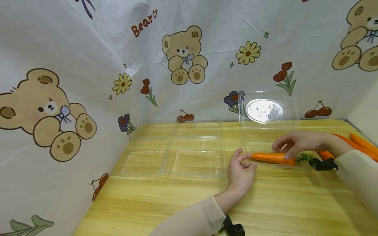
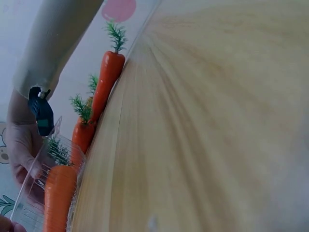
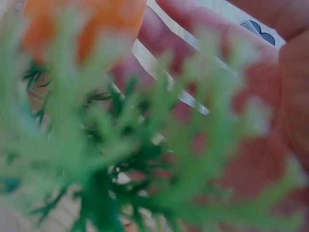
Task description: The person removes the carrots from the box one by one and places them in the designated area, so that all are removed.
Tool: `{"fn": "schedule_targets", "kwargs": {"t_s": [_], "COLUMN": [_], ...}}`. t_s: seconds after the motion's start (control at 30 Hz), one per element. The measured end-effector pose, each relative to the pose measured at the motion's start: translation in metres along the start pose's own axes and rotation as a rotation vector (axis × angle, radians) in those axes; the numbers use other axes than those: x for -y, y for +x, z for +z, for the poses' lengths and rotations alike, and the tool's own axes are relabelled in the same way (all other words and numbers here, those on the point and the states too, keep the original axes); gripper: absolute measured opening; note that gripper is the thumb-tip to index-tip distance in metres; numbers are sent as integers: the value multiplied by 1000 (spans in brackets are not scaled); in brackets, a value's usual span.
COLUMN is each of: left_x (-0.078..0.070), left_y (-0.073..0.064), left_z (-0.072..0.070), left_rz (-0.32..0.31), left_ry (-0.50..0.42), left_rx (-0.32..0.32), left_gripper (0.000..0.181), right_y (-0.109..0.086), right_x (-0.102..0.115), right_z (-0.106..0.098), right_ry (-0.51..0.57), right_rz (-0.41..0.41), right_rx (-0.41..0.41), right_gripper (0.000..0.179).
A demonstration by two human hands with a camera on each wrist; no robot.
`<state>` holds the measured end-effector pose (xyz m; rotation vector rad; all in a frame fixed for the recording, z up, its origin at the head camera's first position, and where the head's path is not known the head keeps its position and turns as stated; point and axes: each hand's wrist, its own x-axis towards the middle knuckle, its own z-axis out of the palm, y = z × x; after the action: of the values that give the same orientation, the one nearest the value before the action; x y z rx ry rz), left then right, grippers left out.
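An orange carrot (image 1: 270,158) with green, leafy tops lies along the front of a clear plastic box (image 1: 246,137). The box's lid (image 1: 290,111) stands raised behind it, with a white oval on it. My right hand (image 1: 298,144) reaches over the carrot's thick end, thumb against it and fingers bent on the far side. In the right wrist view, blurred green leaves (image 3: 91,159) cover much of that hand. My left hand (image 1: 242,173) is at the box's front left corner, its index fingertip at the carrot's thin tip and the thumb apart. The left wrist view also shows the carrot (image 2: 59,198) inside the box wall.
Another clear plastic box (image 1: 168,160) lies open on the wooden table (image 1: 183,203), left of my hands. Several more carrots (image 1: 364,144) lie at the right, partly behind my right forearm. A bear-printed white cloth (image 1: 218,72) hangs along the back and left.
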<state>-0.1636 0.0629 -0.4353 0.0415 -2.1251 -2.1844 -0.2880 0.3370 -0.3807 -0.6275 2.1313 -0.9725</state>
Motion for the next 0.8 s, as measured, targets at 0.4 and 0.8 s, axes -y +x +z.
{"fn": "schedule_targets", "kwargs": {"t_s": [0.4, 0.8], "left_x": [1, 2], "left_y": [1, 1], "left_z": [1, 2], "left_rz": [-14, -8], "left_ry": [-13, -18], "left_rx": [-3, -9], "left_gripper": [21, 22], "right_y": [15, 18], "right_x": [4, 2], "right_z": [6, 6], "right_ry": [-35, -45], "right_rz": [127, 115], "right_rx": [14, 22], "right_gripper": [55, 45]}}
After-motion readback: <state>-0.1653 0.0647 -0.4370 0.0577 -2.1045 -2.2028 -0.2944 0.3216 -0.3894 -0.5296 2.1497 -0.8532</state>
